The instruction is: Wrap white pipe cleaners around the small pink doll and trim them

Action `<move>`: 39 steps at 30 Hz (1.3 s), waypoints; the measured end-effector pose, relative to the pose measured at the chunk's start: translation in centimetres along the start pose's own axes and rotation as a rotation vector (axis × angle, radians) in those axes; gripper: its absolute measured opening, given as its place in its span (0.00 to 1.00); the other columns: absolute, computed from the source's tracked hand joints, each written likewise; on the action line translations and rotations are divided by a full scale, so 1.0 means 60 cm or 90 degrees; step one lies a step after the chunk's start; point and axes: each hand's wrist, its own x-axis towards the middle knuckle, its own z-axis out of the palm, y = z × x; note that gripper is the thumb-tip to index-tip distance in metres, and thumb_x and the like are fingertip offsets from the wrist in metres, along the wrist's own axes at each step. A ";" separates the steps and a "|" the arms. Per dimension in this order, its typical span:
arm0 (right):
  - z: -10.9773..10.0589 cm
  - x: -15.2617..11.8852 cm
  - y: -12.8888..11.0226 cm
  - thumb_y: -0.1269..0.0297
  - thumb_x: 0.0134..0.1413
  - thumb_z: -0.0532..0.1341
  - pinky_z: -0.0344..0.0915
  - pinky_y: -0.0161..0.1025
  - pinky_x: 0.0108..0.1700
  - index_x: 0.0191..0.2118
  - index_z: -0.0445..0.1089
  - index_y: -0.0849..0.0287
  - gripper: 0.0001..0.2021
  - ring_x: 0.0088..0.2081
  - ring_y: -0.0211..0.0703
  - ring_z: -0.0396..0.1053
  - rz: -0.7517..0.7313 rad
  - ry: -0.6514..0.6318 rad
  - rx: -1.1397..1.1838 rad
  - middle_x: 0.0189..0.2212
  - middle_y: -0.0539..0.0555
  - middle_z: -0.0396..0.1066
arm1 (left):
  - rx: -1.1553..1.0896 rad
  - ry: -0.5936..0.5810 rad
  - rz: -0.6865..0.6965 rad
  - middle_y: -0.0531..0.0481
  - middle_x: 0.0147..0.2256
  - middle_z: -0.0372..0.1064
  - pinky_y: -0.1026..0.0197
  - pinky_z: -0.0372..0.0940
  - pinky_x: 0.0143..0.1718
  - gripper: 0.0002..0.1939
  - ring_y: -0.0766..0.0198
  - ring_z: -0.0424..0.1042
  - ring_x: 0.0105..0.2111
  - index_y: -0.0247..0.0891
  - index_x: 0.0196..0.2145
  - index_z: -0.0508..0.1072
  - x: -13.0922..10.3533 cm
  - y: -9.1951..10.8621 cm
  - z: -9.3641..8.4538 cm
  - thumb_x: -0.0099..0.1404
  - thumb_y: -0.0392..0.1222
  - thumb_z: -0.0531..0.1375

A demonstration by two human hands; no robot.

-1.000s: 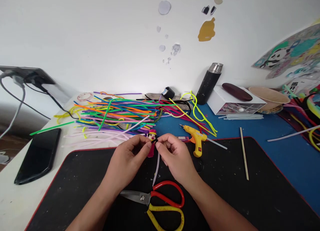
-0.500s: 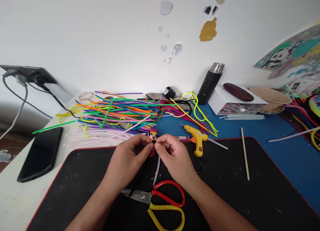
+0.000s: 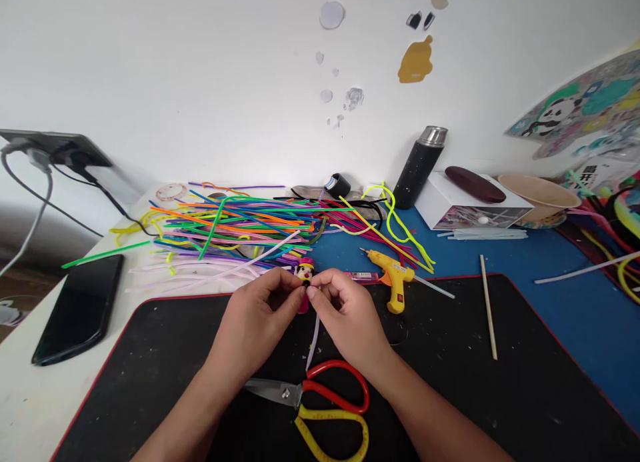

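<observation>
Left hand [image 3: 255, 312] pinches a small doll-like figure [image 3: 304, 272] over the far edge of the black mat [image 3: 440, 369]; right hand [image 3: 353, 315] has thumb and fingertips closed on the black strip [image 3: 307, 283] below its face. Yellow glue gun [image 3: 396, 285] straddles that edge, to the right

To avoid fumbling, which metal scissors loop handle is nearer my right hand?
The red loop handle; the yellow loop handle sits farther from your right hand.

Soft light pales the wall [image 3: 225, 82], shadows are faint, and wide-angle stretch leans the flask [image 3: 418, 172] outward.
</observation>
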 end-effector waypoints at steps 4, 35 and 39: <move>-0.001 0.002 0.002 0.60 0.64 0.63 0.55 0.37 0.28 0.37 0.72 0.55 0.06 0.24 0.39 0.59 -0.008 -0.002 -0.001 0.22 0.43 0.60 | 0.017 -0.001 0.007 0.56 0.27 0.76 0.65 0.65 0.30 0.09 0.64 0.72 0.26 0.42 0.32 0.78 -0.001 -0.002 -0.001 0.67 0.46 0.62; 0.004 0.002 -0.003 0.59 0.58 0.64 0.51 0.37 0.27 0.31 0.70 0.54 0.07 0.22 0.38 0.54 0.010 0.046 0.035 0.19 0.42 0.55 | 0.085 0.037 0.032 0.54 0.30 0.80 0.61 0.66 0.33 0.09 0.61 0.74 0.27 0.44 0.32 0.79 -0.011 -0.010 0.021 0.67 0.47 0.61; 0.005 0.002 -0.004 0.59 0.58 0.63 0.50 0.37 0.26 0.30 0.69 0.54 0.08 0.22 0.38 0.54 0.015 0.045 0.040 0.19 0.42 0.55 | 0.071 0.035 0.011 0.54 0.29 0.80 0.62 0.65 0.31 0.09 0.61 0.74 0.27 0.44 0.32 0.79 -0.012 -0.007 0.021 0.67 0.48 0.62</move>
